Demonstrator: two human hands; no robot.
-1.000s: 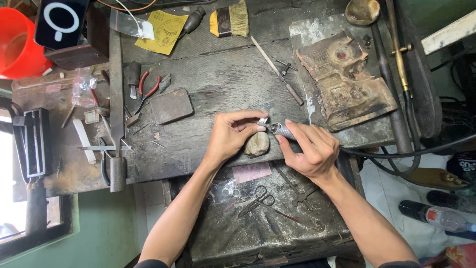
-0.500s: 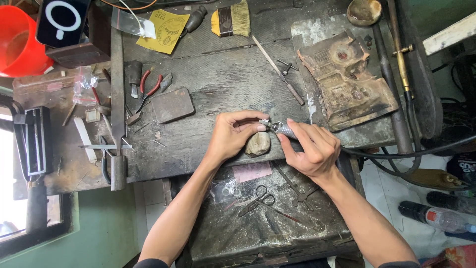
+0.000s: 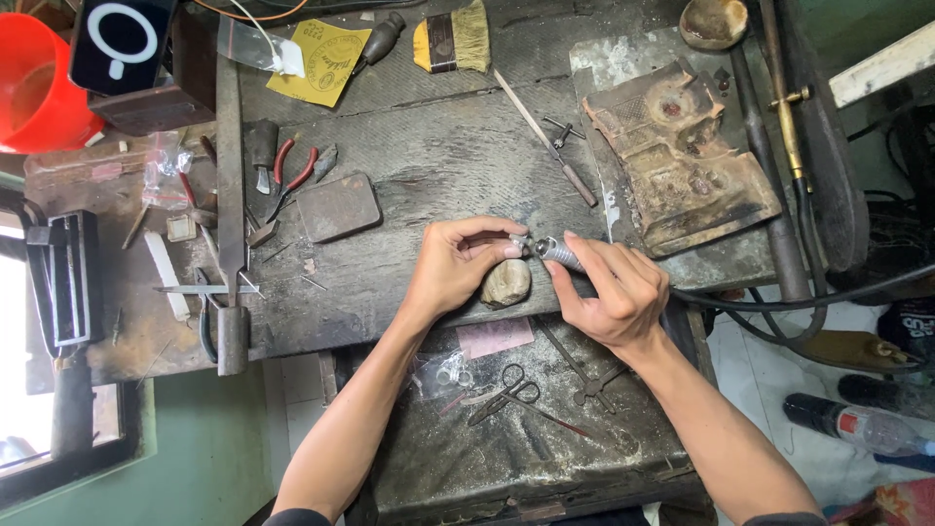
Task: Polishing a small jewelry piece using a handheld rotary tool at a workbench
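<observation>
My right hand (image 3: 609, 292) grips a metal rotary handpiece (image 3: 557, 253) whose black hose runs off to the right. Its tip meets the fingertips of my left hand (image 3: 458, 263), which pinch a tiny piece too small to make out. Both hands hover over a worn wooden peg (image 3: 506, 282) that juts from the front edge of the dark workbench (image 3: 419, 166).
Red-handled pliers (image 3: 292, 175), a flat metal block (image 3: 338, 206), a brush (image 3: 453, 44), a thin file (image 3: 545, 136) and a burnt soldering block (image 3: 682, 161) lie on the bench. Scissors (image 3: 506, 394) and a pink paper (image 3: 495, 338) rest in the lower tray. An orange bucket (image 3: 39, 83) stands far left.
</observation>
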